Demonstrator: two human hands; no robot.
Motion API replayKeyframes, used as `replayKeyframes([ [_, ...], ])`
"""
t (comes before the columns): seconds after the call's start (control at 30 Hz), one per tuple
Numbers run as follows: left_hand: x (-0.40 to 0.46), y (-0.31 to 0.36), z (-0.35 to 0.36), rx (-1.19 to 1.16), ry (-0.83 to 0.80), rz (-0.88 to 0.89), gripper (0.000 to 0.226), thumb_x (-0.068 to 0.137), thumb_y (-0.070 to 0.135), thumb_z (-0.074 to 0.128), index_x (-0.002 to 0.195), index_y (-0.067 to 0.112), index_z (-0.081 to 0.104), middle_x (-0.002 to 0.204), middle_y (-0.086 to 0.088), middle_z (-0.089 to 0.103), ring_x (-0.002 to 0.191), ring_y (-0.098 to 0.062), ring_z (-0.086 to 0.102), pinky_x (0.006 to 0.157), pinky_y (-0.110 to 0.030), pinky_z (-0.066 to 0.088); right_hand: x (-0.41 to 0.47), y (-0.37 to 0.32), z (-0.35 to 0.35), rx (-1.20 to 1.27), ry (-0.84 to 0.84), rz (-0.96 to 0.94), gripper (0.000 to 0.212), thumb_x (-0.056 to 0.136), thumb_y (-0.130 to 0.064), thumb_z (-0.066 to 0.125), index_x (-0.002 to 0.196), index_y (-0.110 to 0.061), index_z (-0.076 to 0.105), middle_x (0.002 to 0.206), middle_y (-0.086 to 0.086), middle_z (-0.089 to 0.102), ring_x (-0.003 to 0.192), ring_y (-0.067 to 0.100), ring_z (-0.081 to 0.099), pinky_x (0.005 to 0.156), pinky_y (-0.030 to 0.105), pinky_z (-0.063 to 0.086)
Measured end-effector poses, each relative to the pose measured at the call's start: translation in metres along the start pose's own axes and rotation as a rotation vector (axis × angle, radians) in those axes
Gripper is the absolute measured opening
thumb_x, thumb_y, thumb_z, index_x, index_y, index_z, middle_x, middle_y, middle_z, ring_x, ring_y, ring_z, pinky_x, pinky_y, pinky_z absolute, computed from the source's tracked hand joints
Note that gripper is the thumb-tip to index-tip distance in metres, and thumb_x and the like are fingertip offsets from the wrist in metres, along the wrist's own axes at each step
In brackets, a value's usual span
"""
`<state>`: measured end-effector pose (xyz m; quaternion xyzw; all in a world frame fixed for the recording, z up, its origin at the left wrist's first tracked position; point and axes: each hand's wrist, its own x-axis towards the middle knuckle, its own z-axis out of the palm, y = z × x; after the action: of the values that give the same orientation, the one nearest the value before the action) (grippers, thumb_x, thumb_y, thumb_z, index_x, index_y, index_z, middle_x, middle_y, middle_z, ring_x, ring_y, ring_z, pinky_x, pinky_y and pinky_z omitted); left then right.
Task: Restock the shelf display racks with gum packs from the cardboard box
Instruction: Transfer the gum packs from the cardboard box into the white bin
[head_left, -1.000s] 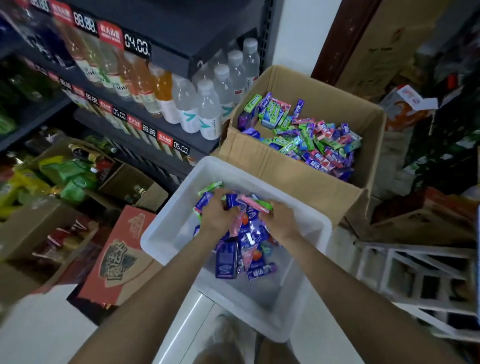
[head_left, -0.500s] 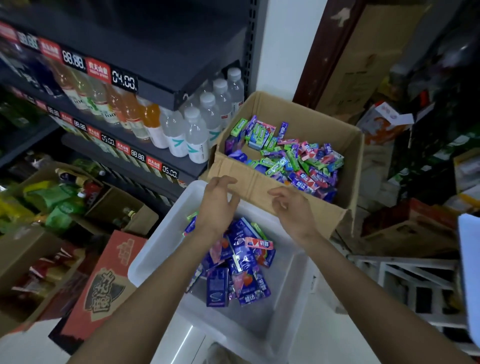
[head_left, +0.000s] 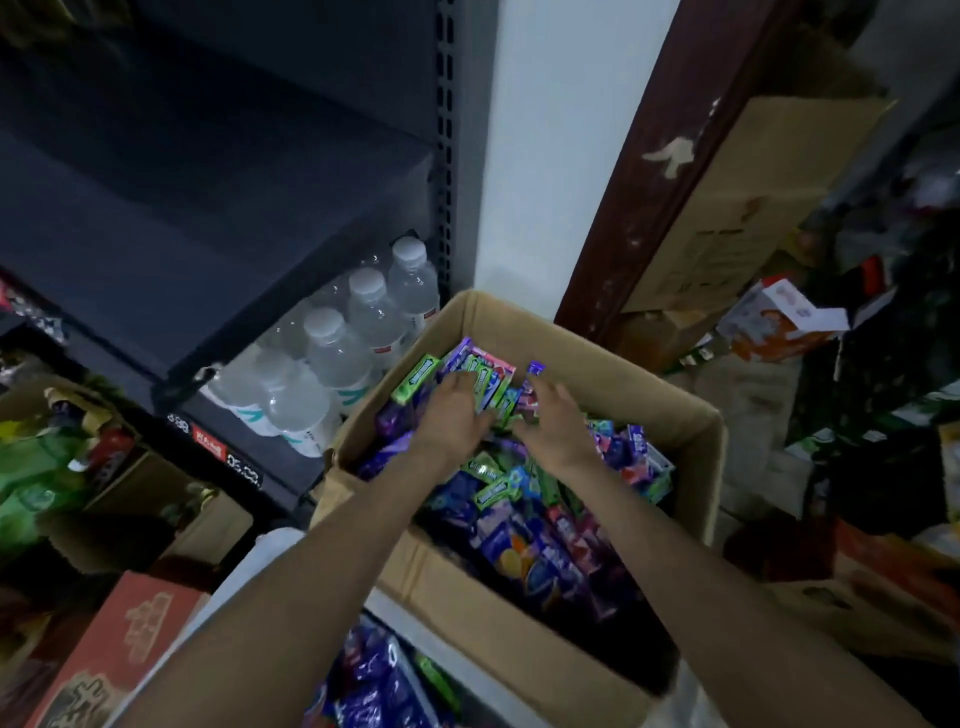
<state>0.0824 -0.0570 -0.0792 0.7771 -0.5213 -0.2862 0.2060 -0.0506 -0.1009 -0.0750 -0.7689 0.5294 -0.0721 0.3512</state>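
The open cardboard box (head_left: 582, 343) stands in front of me, heaped with green, purple and pink gum packs (head_left: 524, 519). Both my hands reach into its far end. My left hand (head_left: 454, 413) lies over the green and purple packs with fingers spread and slightly bent. My right hand (head_left: 553, 421) is beside it, fingers extended over the pile. Neither hand plainly grips a pack. At the bottom, the white tub (head_left: 244, 577) with more gum packs (head_left: 374, 680) is partly hidden by my arms.
A dark shelf (head_left: 234, 447) on the left carries water bottles (head_left: 332, 364) right next to the box. Cardboard boxes with goods (head_left: 130, 499) and a red carton (head_left: 119, 644) sit lower left. More cartons and clutter (head_left: 779, 322) fill the right side.
My hands left the white tub and moved forward and up into the cardboard box. The view tilted toward the box, and the tub slid to the bottom edge.
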Motion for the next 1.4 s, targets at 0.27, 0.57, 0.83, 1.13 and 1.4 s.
replayKeyframes([
  [0.27,0.07,-0.008,0.045,0.245,0.018,-0.157,0.08,0.093,0.02,0.055,0.149,0.0,0.002,0.154,-0.021,0.005,0.142,-0.034,0.01,0.115,-0.036,0.015,0.059,0.031,0.01,-0.294,-0.026,-0.155,0.073,0.091,-0.018,0.055,0.15,-0.014,0.011,0.147,0.007,0.02,0.134,0.024,0.02,0.114,0.031,0.023],
  [0.57,0.069,-0.013,0.048,0.556,0.05,-0.096,0.053,0.092,0.02,0.057,0.135,0.004,0.031,0.133,-0.018,0.034,0.119,-0.03,0.037,0.101,-0.035,0.032,0.061,0.037,0.017,-0.335,-0.083,-0.048,0.03,0.095,-0.025,0.048,0.12,-0.01,0.056,0.125,0.01,0.045,0.117,0.027,0.038,0.095,0.036,0.038],
  [0.83,0.056,-0.02,0.046,0.423,-0.103,-0.005,0.062,0.085,0.011,0.066,0.137,0.01,0.032,0.135,-0.015,0.037,0.126,-0.031,0.031,0.105,-0.04,0.034,0.065,0.029,0.014,-0.216,-0.226,0.07,0.052,0.095,-0.019,0.051,0.142,-0.008,0.029,0.136,0.018,0.043,0.124,0.034,0.044,0.096,0.038,0.038],
  [1.13,0.052,-0.003,0.033,0.31,-0.223,-0.311,0.065,0.078,0.034,0.075,0.127,0.004,0.045,0.136,-0.019,0.034,0.129,-0.037,0.028,0.099,-0.055,0.04,0.051,0.028,-0.005,0.038,-0.216,0.062,0.036,0.093,-0.007,0.051,0.129,-0.004,0.054,0.118,0.02,0.062,0.097,0.035,0.062,0.079,0.042,0.048],
  [1.4,0.041,-0.02,0.032,0.115,-0.197,-0.264,0.058,0.081,0.02,0.072,0.133,0.013,0.049,0.122,-0.017,0.057,0.117,-0.029,0.052,0.098,-0.034,0.043,0.053,0.029,-0.004,0.064,-0.242,0.079,0.031,0.091,-0.008,0.057,0.123,-0.007,0.059,0.12,0.016,0.063,0.106,0.03,0.06,0.084,0.032,0.047],
])
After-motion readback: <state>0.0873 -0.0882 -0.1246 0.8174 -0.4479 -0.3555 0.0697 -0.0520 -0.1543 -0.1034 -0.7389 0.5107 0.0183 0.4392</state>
